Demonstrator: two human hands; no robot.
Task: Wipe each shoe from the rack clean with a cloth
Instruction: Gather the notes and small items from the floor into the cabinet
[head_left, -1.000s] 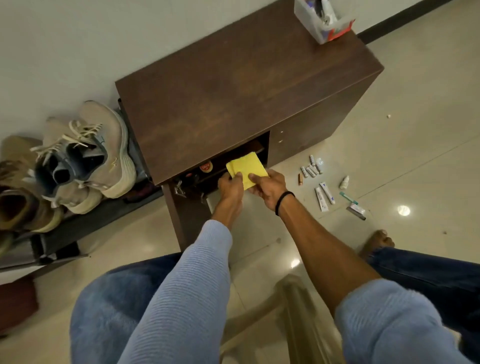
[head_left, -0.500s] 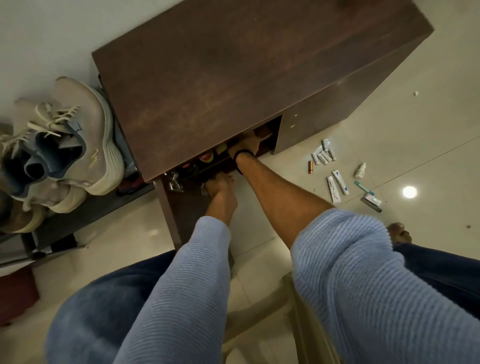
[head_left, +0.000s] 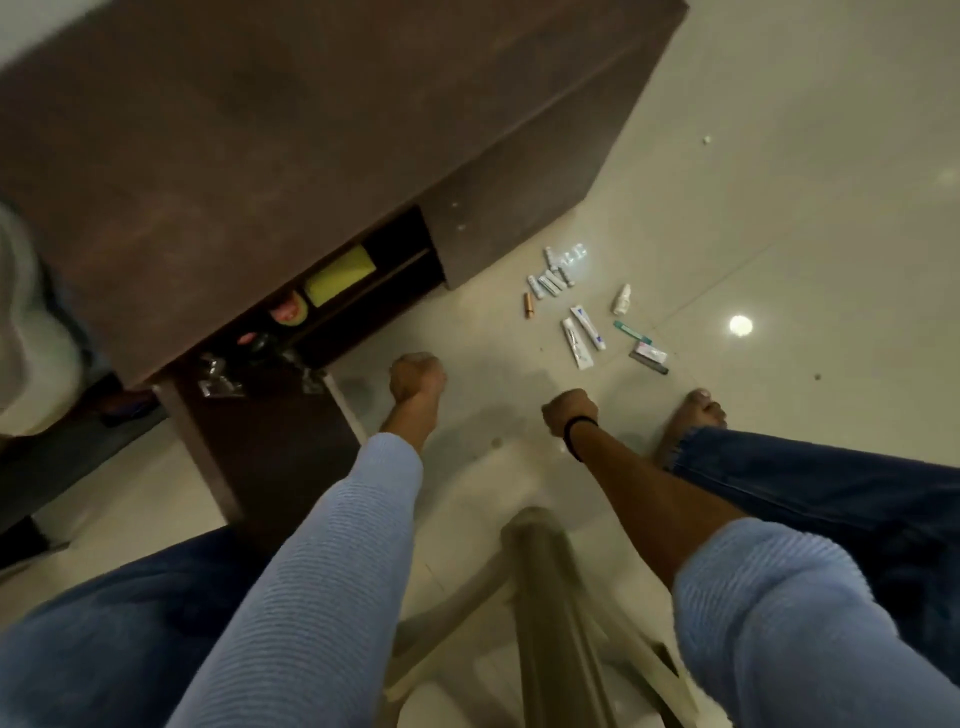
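Pale tiled floor (head_left: 779, 208) lies bare between the hands and the small tubes (head_left: 576, 322) at centre right. The yellow cloth (head_left: 340, 275) sits in the dark cabinet's (head_left: 260, 156) open shelf at centre left, above both hands and apart from them. The left hand (head_left: 418, 375) and right hand (head_left: 569, 410) are curled into fists, holding nothing.

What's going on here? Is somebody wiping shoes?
No shoe is being wiped right now. The yellow cloth lies on the open shelf of the brown cabinet, with no hand on it. The person's left hand and right hand are curled and empty above the floor. Small tubes lie scattered nearby.
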